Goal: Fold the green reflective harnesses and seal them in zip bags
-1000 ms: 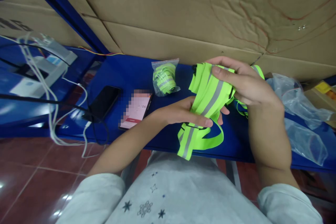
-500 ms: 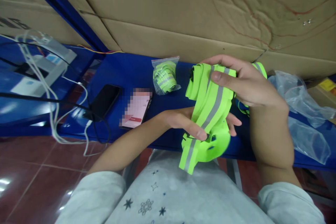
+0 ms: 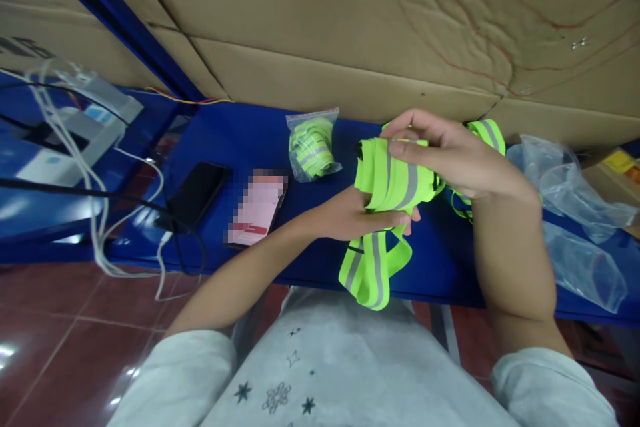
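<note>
The right hand (image 3: 463,163) pinches the folded top of a yellow-green strap (image 3: 383,177) between thumb and fingers, while the left hand (image 3: 350,215) grips it lower down, thumb across the front, a loop hanging below. The strap is held up in front of the body, above the near part of a blue table (image 3: 240,137). Beyond the left hand lie a bagged strap (image 3: 314,150), then a lit phone (image 3: 260,207); clear bags (image 3: 583,270) lie right of the right forearm.
</note>
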Available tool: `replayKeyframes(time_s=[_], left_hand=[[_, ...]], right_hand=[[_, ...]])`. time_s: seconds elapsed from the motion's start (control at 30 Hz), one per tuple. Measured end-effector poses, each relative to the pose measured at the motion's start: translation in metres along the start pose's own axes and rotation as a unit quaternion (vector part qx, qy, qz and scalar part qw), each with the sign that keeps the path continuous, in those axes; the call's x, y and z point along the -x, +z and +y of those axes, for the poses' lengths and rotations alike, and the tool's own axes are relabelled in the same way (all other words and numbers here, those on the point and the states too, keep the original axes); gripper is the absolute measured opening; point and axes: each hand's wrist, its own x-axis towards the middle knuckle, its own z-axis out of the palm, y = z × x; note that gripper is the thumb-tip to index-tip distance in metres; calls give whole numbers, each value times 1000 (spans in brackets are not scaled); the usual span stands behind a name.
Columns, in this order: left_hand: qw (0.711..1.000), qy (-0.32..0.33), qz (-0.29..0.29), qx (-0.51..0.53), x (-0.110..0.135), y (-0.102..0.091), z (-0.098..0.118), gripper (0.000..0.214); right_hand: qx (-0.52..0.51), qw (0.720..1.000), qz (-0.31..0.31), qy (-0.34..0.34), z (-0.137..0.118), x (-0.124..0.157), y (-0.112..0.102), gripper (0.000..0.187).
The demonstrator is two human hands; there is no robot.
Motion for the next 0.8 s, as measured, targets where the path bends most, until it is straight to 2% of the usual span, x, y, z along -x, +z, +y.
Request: replayKeyframes(time_s=[0.1,0.23,0.3,0.37,0.4,0.53,0.63,0.7,0.8], left_hand=[[1000,10,13,-14,-2,-3,-2,38],[999,21,30,-21,-4,-8,-1,37],[999,29,25,-20,-5,-10,-1,37],[999,38,17,-4,-5,-12,-3,37],[999,37,17,8,-5,-12,-3,36],[998,-13,-6,67,-6,-14,-3,34],[989,-40,-10,140,-7,-13,-9,44],[975,-58,-11,214,-8,-10,-16,53],[941,-65,-73,325,-8,-3,-23,69]], right_hand=[[102,994,-15,-45,2,-3,-5,35],[195,974,-50,-106,0,4,-8,45],[239,961,-72,-119,-1,11,-5,59],[279,949,-73,-127,-2,15,0,81],[294,944,-69,-131,-2,15,3,85],[320,935,-68,-139,-2,11,6,60],[323,934,-68,-137,-6,9,5,53],[313,939,-54,-131,-9,10,4,52],[297,946,-4,-128,-12,11,3,52]])
